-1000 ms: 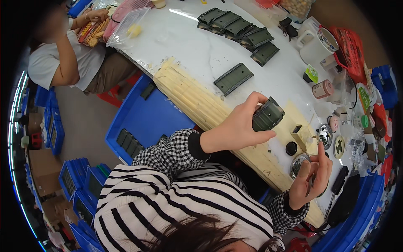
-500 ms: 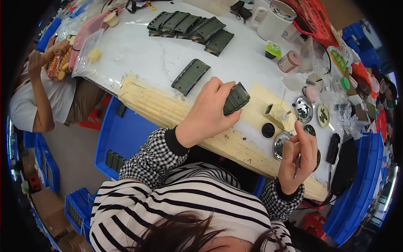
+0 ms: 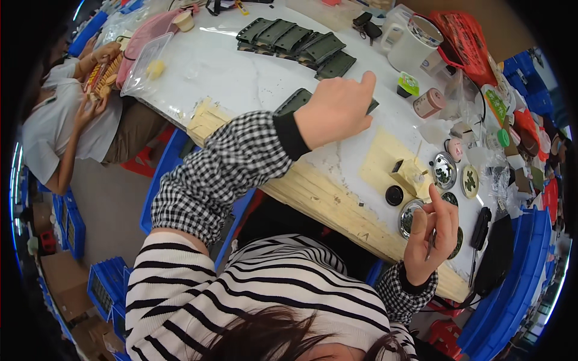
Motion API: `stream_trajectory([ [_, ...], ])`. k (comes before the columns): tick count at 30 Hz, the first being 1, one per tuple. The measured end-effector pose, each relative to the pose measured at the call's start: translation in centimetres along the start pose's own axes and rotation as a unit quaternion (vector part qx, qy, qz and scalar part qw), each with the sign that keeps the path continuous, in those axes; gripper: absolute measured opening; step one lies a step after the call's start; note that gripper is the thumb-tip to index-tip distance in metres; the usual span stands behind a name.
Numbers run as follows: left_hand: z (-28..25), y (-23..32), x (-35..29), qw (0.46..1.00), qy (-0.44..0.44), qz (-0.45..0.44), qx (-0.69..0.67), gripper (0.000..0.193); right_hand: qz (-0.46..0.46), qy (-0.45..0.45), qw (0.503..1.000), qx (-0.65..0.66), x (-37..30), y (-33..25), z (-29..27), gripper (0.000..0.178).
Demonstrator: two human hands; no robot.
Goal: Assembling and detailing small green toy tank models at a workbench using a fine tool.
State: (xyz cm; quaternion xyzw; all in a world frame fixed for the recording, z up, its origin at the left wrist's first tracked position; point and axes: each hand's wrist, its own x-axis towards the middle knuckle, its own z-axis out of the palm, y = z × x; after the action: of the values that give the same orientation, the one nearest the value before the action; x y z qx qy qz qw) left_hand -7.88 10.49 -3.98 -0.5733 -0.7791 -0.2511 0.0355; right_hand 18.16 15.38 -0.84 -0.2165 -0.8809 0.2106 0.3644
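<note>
My left hand (image 3: pixel 337 111) reaches out over the white tabletop (image 3: pixel 229 72), fingers curled down over a dark ridged part whose edge (image 3: pixel 373 107) shows just past my fingers. A flat dark green plate (image 3: pixel 295 99) lies under my wrist. My right hand (image 3: pixel 430 237) is raised near the table's front edge, thumb and forefinger pinched together; anything between them is too small to see. It hovers over a round metal dish (image 3: pixel 409 216), beside a black cap (image 3: pixel 394 194) and a small yellow block (image 3: pixel 409 171).
A row of dark green plates (image 3: pixel 295 39) lies at the back. Metal dishes (image 3: pixel 444 169), a pink cylinder (image 3: pixel 428 103), a white mug (image 3: pixel 415 39) and clutter fill the right. Another person (image 3: pixel 60 120) sits on the left. Blue crates (image 3: pixel 108 283) stand on the floor.
My left hand has carried the dark ridged part forward and down from mid-air onto the table. The view has tilted toward the table. My right hand stays raised and pinched.
</note>
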Motion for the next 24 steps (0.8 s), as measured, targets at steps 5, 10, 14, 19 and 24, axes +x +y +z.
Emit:
stream_trajectory([
  [5,3.0,-2.4,4.1,0.999,-0.014,0.006,0.048,0.04,-0.02,0.005,1.0,0.011,-0.3,-0.3,0.3,0.038],
  [10,3.6,-2.7,4.0,0.997,0.034,0.058,0.041,0.042,0.028,-0.014,0.999,0.006,-0.5,-0.7,0.0,0.038],
  [14,1.0,-2.2,2.4,1.0,0.001,0.027,0.004,0.042,0.003,-0.002,1.0,0.009,-0.5,-0.2,0.5,0.04],
  [19,-5.6,-4.4,-2.5,0.975,0.193,0.049,-0.102,0.023,0.031,-0.007,0.999,-0.004,-0.4,-0.2,0.1,0.04],
  [24,-13.6,-14.7,-9.8,0.933,0.336,-0.126,-0.009,0.016,0.037,-0.015,0.999,-0.011,-0.3,-0.6,0.2,0.039],
])
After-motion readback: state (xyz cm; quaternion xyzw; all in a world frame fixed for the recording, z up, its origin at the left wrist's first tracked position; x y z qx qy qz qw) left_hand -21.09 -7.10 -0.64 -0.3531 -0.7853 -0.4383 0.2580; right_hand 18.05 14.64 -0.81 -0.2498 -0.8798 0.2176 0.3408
